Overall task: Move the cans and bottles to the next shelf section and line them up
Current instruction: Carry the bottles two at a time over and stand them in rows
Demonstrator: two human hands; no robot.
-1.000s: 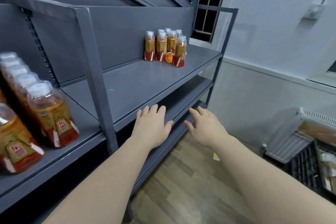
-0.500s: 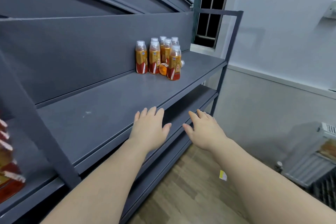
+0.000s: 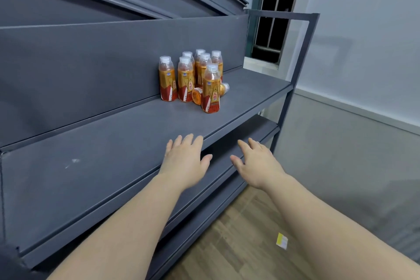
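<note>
Several orange-labelled drink bottles with white caps point(image 3: 186, 79) stand in a loose cluster at the far right of the grey shelf point(image 3: 113, 143). One bottle point(image 3: 211, 88) stands out in front of the rest. Another bottle point(image 3: 198, 95) lies on its side behind it. My left hand point(image 3: 185, 161) hovers palm down with straight fingers over the shelf's front edge, empty. My right hand point(image 3: 256, 163) is held out beside it, just off the shelf front, fingers spread and empty. Both hands are well short of the bottles.
A lower shelf point(image 3: 256, 129) runs under the top one. The grey end frame point(image 3: 304, 52) closes the shelf on the right, with a dark window point(image 3: 277, 7) behind. A yellow paper scrap point(image 3: 281, 240) lies on the wooden floor point(image 3: 238, 245).
The view has swung right along the shelf: the left section with its bottles and the upright post have left the frame, and the bottle cluster looks closer. Both hands stay open and empty.
</note>
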